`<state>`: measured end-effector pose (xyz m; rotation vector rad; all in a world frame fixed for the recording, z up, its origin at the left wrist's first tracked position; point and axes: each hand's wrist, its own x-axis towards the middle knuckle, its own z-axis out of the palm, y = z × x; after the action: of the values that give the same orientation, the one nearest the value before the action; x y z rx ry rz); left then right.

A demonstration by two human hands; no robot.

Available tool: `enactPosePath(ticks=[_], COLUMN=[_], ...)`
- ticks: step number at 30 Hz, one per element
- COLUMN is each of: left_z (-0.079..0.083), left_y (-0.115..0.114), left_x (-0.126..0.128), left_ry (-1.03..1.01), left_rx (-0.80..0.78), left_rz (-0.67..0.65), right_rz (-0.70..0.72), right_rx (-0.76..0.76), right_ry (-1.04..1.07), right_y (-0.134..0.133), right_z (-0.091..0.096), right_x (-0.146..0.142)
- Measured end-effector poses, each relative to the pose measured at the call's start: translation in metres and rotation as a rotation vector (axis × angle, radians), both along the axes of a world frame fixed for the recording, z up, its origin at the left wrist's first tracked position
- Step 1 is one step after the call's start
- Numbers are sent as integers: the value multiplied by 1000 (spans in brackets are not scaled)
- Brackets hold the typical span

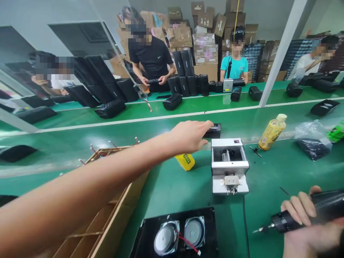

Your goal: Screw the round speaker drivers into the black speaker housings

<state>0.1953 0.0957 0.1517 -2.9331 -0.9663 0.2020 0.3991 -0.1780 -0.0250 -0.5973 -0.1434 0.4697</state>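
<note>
My left hand (189,136) stretches out across the bench, palm down and fingers extended. Its fingertips are at a black rectangular part (216,130) by the conveyor; whether they touch it I cannot tell. My right hand (301,215) is wrapped round a black electric screwdriver (326,206), its bit pointing left. Below, at the front edge of view, lies a black speaker housing (145,236) holding two round speaker drivers (195,232), with red wires and a white connector. A white screw feeder machine (230,166) stands between my hands.
A cardboard box with dividers (126,200) lies under my left arm. Near it is a yellow bottle (185,161). On the right are a drink bottle (272,132) and a plastic bag of black parts (313,139). Several people work beyond the conveyor (242,114) among black speakers.
</note>
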Motion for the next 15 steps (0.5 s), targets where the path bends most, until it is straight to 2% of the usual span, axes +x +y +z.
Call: enactPosePath(ticks=[2, 4, 6, 8, 11, 15], left_z=[-4, -21, -42, -61, -79, -86], left_y=[39, 72, 95, 110, 119, 118], left_x=[53, 96, 124, 139, 148, 143], left_ry=[89, 164, 201, 218, 230, 198], left_rx=[-3, 2, 27, 44, 55, 52], left_rz=[50, 123, 192, 221, 209, 95], right_rz=[48, 94, 144, 205, 281, 310], right_rx=[51, 106, 161, 208, 259, 273], right_ry=[43, 72, 86, 84, 60, 18], right_y=[-2, -4, -4, -3, -1, 4], right_z=[-7, -11, -14, -20, -36, -54], right_x=[-8, -12, -14, -16, -21, -29])
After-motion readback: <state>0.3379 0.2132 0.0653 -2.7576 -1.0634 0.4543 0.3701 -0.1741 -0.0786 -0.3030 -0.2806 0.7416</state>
